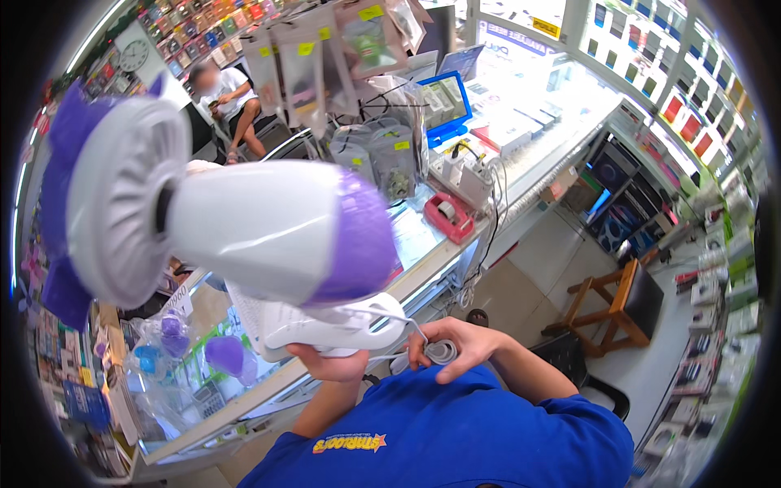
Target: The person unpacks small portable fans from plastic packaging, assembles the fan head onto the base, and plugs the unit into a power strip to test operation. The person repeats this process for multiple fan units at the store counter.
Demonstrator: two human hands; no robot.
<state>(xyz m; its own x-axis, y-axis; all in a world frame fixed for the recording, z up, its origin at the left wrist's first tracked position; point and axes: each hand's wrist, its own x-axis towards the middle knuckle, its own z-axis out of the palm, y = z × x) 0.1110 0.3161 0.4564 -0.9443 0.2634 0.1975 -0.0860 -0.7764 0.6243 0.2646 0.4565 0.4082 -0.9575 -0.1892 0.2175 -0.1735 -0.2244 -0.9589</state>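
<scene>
A white and purple electric fan point(256, 224) without a guard fills the left of the head view, its purple blades point(65, 154) at the far left and slightly blurred. Its white base point(346, 321) rests in my left hand point(335, 366), whose thumb shows along the edge. A white power cord point(440, 353) comes off the base and is wound in a small coil. The fingers of my right hand point(468, 337) curl around that coil, close beside the base.
A glass counter point(260, 390) runs diagonally past me, with a red tape dispenser point(449, 218) and a socket strip point(472, 180) on it. Plastic pouches point(305, 73) hang above. A wooden stool point(622, 305) stands at right. A person point(236, 98) sits beyond the counter.
</scene>
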